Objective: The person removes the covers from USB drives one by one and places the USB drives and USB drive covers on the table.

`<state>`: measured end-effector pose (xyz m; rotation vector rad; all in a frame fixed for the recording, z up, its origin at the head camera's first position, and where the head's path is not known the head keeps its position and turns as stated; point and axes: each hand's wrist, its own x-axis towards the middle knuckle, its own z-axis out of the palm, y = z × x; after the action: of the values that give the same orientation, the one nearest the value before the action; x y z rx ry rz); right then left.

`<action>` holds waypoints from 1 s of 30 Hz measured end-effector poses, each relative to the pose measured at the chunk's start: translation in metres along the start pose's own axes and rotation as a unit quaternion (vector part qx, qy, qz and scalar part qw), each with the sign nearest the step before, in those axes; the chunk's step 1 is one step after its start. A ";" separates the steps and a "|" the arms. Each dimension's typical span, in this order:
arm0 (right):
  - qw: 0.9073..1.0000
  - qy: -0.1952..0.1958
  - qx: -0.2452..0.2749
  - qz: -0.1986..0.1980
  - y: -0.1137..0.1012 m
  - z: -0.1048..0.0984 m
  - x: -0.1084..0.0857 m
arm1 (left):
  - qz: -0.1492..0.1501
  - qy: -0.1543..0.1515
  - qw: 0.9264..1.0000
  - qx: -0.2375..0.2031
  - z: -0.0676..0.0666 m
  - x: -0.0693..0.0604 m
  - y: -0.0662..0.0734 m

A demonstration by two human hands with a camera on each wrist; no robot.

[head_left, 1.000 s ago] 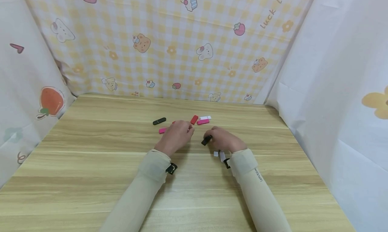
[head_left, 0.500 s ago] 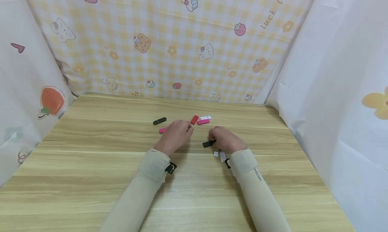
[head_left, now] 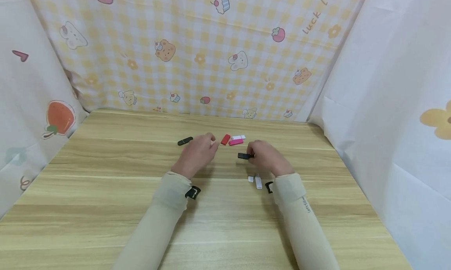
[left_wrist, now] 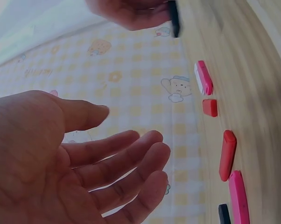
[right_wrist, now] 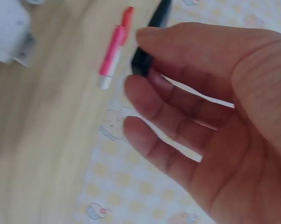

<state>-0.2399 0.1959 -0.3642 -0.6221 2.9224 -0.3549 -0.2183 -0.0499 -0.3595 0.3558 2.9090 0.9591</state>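
Observation:
My right hand pinches a black USB stick between thumb and fingers, held above the table. In the right wrist view the thumb lies along the stick. My left hand holds nothing; the left wrist view shows its palm and its fingers apart, loosely bent. Beneath it lie a long red stick and a pink stick, both hidden in the head view. Nearer my right wrist, a white USB stick lies with its plug bare, beside a small white cap.
Behind the hands lie a short red piece, a pink stick and a white stick touching it. Another black stick lies left on the wooden table. A patterned curtain hangs behind.
My right hand has risen from near the tabletop with the black USB stick and moved slightly right and away. My left hand has shifted left, its thumb and fingers now farther apart.

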 end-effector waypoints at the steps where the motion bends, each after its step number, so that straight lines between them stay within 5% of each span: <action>1: 1.000 0.017 -0.002 -0.004 -0.001 -0.003 -0.001 | 0.001 0.002 1.000 -0.004 -0.001 0.000 0.000; 9: 0.990 0.133 -0.010 -0.036 -0.017 -0.022 -0.014 | 0.014 0.006 0.998 -0.057 -0.005 -0.001 0.004; 17: 0.972 0.215 -0.020 -0.098 -0.034 -0.030 -0.024 | 0.075 0.009 0.994 -0.074 -0.006 -0.004 0.014; 30: 0.950 0.257 -0.012 -0.175 -0.047 -0.030 -0.030 | 0.159 0.097 0.981 -0.047 0.004 -0.007 0.024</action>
<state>-0.1999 0.1729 -0.3205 -1.2240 3.2928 -0.5994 -0.2066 -0.0310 -0.3485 0.7804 3.0226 1.2319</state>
